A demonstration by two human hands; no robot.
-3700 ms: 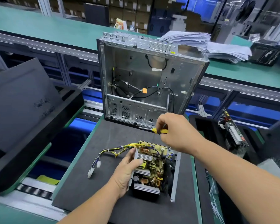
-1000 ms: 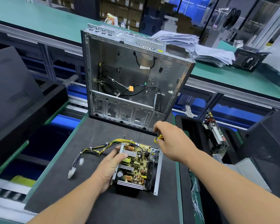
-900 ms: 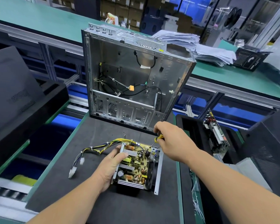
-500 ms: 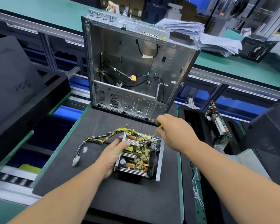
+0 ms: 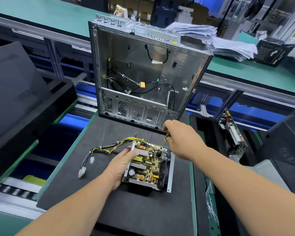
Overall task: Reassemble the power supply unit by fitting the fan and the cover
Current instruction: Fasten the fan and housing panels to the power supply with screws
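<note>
Open power supply unit (image 5: 147, 166) on the dark mat, near middle. Left hand (image 5: 122, 165) gripping its left side. Right hand (image 5: 181, 139) holding screwdriver (image 5: 165, 139), tip down at far right corner.

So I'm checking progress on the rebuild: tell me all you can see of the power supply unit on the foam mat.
The open grey metal power supply unit lies flat on the dark foam mat, cover off, its yellowish circuit board with copper coils, capacitors and silver heatsinks exposed. A yellow-and-black wire bundle trails left. The left hand grips its left wall; the right hand holds a yellow-handled screwdriver to its far right corner.
</note>
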